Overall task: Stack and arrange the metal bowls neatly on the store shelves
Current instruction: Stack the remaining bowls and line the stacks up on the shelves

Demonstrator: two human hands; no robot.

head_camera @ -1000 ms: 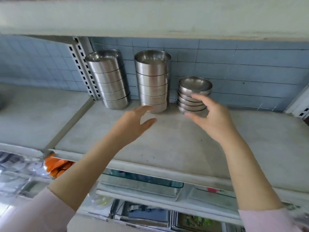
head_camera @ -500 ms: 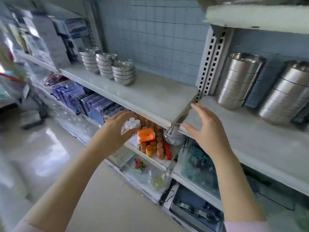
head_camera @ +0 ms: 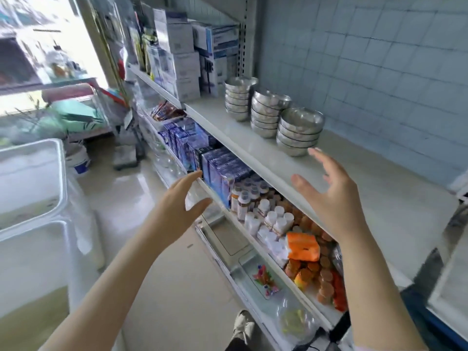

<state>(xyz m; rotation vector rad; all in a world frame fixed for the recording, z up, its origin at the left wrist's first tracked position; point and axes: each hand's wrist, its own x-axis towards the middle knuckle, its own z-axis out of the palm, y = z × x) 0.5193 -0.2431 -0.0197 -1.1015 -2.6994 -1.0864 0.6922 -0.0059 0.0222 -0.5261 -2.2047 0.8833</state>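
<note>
Head view only. On the upper shelf (head_camera: 367, 178), from twelve to two o'clock of the frame — three stacks of metal bowls (head_camera: 272, 101) in a slanting row along the blue tiled wall (head_camera: 379, 72): far stack (head_camera: 239, 98), middle stack (head_camera: 268, 120), nearest stack (head_camera: 298, 133), each just beside the next, all upright. Beyond them at eleven o'clock, cardboard boxes (head_camera: 182, 59); on the shelf below, blue cartons (head_camera: 222, 168) and pill bottles (head_camera: 266, 216).

At four o'clock, the right hand (head_camera: 331, 196), raised over the shelf edge, fingers straight and spread, holding nothing, the nearest stack close at its eleven o'clock but not touched. At eight o'clock, the left hand (head_camera: 177, 206), out in front of the lower shelf, likewise spread wide and empty.

Judged as the reach-in step, both hands free and aimed at the nearest stack. Next, most likely: bring the palms to either side of that stack, close gently on its walls, keep it plumb while sliding or lifting — easy to tip, being loose stacked steel.
</note>
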